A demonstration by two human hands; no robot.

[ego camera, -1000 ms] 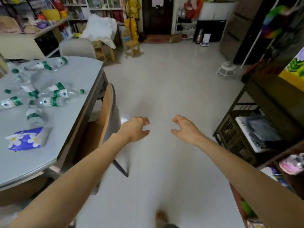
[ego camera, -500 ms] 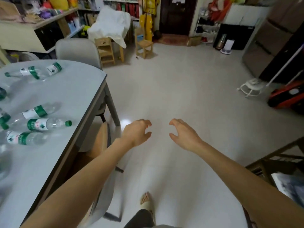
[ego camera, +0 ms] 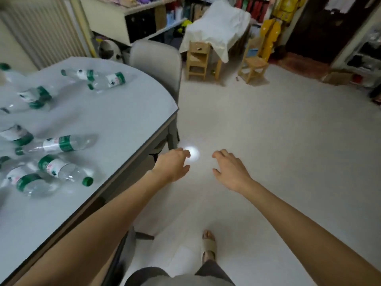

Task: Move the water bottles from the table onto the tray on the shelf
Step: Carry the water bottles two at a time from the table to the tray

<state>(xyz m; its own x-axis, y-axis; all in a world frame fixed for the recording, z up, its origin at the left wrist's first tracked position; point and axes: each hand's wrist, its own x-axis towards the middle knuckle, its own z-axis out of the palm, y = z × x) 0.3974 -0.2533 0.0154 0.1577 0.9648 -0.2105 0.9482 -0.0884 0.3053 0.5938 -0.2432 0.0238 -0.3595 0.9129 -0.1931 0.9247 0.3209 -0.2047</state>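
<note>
Several clear water bottles with green-and-white labels and green caps lie on their sides on the grey table [ego camera: 115, 124] at the left. The nearest bottle [ego camera: 64, 169] points its cap toward me, another bottle [ego camera: 59, 143] lies just behind it, and two more bottles [ego camera: 107, 81] rest near the far edge. My left hand [ego camera: 172, 165] hovers past the table's right edge with loosely curled fingers and holds nothing. My right hand [ego camera: 231, 169] hangs over the floor beside it, fingers also relaxed and bare. The shelf and tray are out of view.
A grey padded chair [ego camera: 156, 62] stands at the table's far corner. Two small wooden chairs [ego camera: 198, 60] and a white-draped piece of furniture [ego camera: 218, 27] sit further back. Pale tiled floor [ego camera: 268, 141] spreads to the right. My sandalled foot [ego camera: 209, 247] is below.
My view has swung left toward the table; the dark shelf on the right has left the frame. More of the table and bottles now shows. Both hands stay held out, holding nothing.
</note>
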